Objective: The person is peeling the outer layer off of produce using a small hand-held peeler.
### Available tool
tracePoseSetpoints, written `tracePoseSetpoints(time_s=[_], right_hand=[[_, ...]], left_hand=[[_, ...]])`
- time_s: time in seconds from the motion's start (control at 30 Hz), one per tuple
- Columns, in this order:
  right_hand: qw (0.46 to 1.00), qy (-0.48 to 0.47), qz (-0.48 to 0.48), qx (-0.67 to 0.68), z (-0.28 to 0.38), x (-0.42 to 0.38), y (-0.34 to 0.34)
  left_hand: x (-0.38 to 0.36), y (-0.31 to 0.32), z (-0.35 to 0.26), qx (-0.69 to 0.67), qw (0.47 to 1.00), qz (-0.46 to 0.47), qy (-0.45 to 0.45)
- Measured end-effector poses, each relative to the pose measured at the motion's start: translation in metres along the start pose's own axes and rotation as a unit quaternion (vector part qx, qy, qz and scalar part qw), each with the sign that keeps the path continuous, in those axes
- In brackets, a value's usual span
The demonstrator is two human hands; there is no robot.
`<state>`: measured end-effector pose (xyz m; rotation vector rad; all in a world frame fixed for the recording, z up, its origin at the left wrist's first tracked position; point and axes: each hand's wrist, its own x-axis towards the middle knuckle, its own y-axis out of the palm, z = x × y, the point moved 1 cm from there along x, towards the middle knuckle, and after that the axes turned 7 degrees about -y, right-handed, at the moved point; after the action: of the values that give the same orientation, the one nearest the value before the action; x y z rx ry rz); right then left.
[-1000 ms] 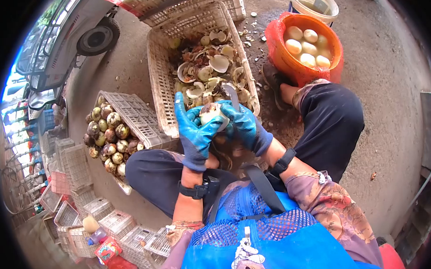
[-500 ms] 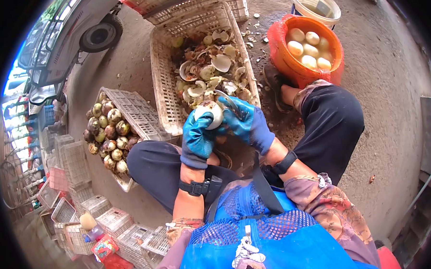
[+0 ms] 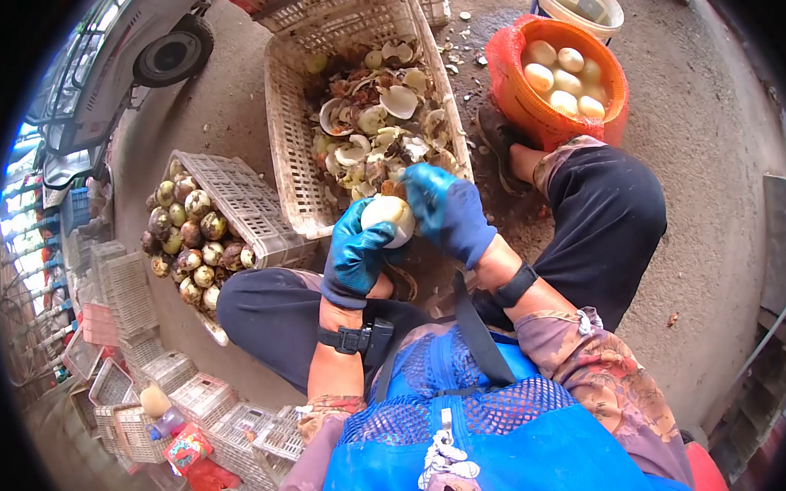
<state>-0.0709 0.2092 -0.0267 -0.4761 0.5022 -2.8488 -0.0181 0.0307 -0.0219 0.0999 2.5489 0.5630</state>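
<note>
My left hand (image 3: 356,251), in a blue rubber-coated glove, is closed around a pale, mostly peeled onion (image 3: 390,217). Close against the onion's right side is my right hand (image 3: 444,210), gloved the same way, with its fingers curled; what they grip is hidden. Just beyond both hands stands a whitish plastic crate (image 3: 281,154) with onion peels and cut scraps (image 3: 379,128) inside. To the left, a tilted crate (image 3: 242,195) holds several unpeeled onions (image 3: 202,241) with brown, blotchy skins.
At the right, an orange tub (image 3: 571,106) lined with red netting holds several peeled onions (image 3: 568,82). Behind it stands a white bucket (image 3: 575,5). My bent knees flank the work. Stacked crates (image 3: 202,394) sit lower left; a vehicle wheel (image 3: 172,55) is upper left.
My right hand has shifted slightly upward and turned, its fingers now more curled. The onion has turned in my left hand, showing a smoother, yellowish side. The view has shifted a little.
</note>
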Motion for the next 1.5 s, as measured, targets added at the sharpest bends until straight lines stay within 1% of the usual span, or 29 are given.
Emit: tracePoseSetpoints(time_s=[0.07, 0.17, 0.2, 0.27, 0.3, 0.33, 0.43, 0.47, 0.5, 0.57, 0.6, 0.7, 0.8, 0.9, 1.0, 1.1, 1.2, 1.3, 1.37, 1.4, 1.43, 1.47, 1.5], right_hand=[[0.994, 0.100, -0.027, 0.036, -0.005, 0.006, 0.000], [0.989, 0.119, -0.084, 0.023, -0.017, 0.012, -0.001], [0.991, 0.129, -0.020, 0.017, -0.018, 0.008, -0.005], [0.988, 0.151, 0.007, -0.028, -0.013, 0.004, -0.003], [0.985, 0.163, 0.021, -0.051, -0.013, 0.004, -0.002], [0.995, 0.091, -0.039, 0.023, -0.014, 0.004, 0.003], [0.997, 0.069, -0.006, 0.042, -0.010, -0.004, 0.003], [0.996, -0.061, -0.001, -0.059, -0.005, -0.003, -0.001], [0.989, -0.063, 0.059, -0.121, 0.000, -0.003, -0.004], [0.953, -0.066, 0.174, -0.240, 0.014, -0.005, -0.010], [0.942, -0.087, 0.192, -0.262, 0.008, -0.007, -0.007], [0.925, -0.111, 0.207, -0.300, 0.009, -0.005, -0.008], [0.919, -0.135, 0.196, -0.314, 0.004, -0.004, -0.005], [0.912, -0.093, 0.233, -0.326, 0.003, -0.003, -0.002], [0.928, -0.029, 0.237, -0.287, 0.004, -0.001, 0.000], [0.978, -0.043, 0.143, -0.147, -0.004, -0.009, 0.004], [0.972, -0.017, 0.172, -0.161, 0.000, -0.005, 0.000], [0.973, 0.070, 0.189, -0.109, -0.013, -0.003, 0.005], [0.979, 0.162, 0.127, -0.010, -0.037, -0.005, 0.009], [0.973, 0.208, 0.093, 0.040, -0.048, -0.008, 0.011], [0.956, 0.244, 0.080, 0.145, -0.043, -0.008, 0.007], [0.926, 0.275, 0.068, 0.249, -0.031, -0.006, 0.002], [0.885, 0.302, 0.056, 0.350, -0.023, -0.003, -0.001]], left_hand=[[-0.002, -0.001, 0.002, -0.028, 0.999, 0.013, 0.013], [-0.004, 0.004, -0.004, -0.100, 0.994, 0.049, -0.001], [-0.003, 0.004, -0.004, -0.107, 0.993, 0.048, 0.013], [-0.002, 0.006, -0.005, -0.120, 0.991, 0.045, 0.040], [-0.001, 0.008, -0.004, -0.110, 0.993, 0.028, 0.044], [-0.001, 0.012, -0.007, -0.100, 0.994, 0.009, 0.048], [-0.001, 0.017, -0.014, -0.074, 0.996, -0.034, 0.047], [0.000, 0.017, -0.013, -0.079, 0.995, -0.043, 0.041], [0.000, 0.016, -0.013, -0.084, 0.994, -0.053, 0.036], [0.000, 0.014, -0.013, -0.082, 0.995, -0.046, 0.017], [0.000, 0.013, -0.013, -0.080, 0.996, -0.042, 0.007], [-0.001, 0.015, -0.012, -0.103, 0.993, -0.056, 0.023], [-0.002, 0.008, -0.014, -0.074, 0.996, -0.058, 0.004], [-0.003, 0.009, -0.015, -0.078, 0.995, -0.057, -0.006], [-0.002, 0.008, -0.013, -0.056, 0.996, -0.071, -0.014], [0.002, 0.009, -0.009, -0.080, 0.993, -0.083, -0.013], [0.002, 0.005, -0.009, -0.036, 0.996, -0.076, 0.006], [0.008, -0.007, -0.002, 0.014, 0.998, -0.053, 0.013], [0.006, -0.004, -0.003, -0.004, 1.000, -0.019, 0.015], [0.005, -0.001, -0.003, -0.013, 1.000, -0.001, 0.014], [0.005, 0.002, -0.002, -0.024, 0.999, 0.001, 0.030], [0.004, 0.006, -0.002, -0.035, 0.998, 0.001, 0.048], [0.005, 0.008, -0.003, -0.045, 0.997, 0.000, 0.067]])
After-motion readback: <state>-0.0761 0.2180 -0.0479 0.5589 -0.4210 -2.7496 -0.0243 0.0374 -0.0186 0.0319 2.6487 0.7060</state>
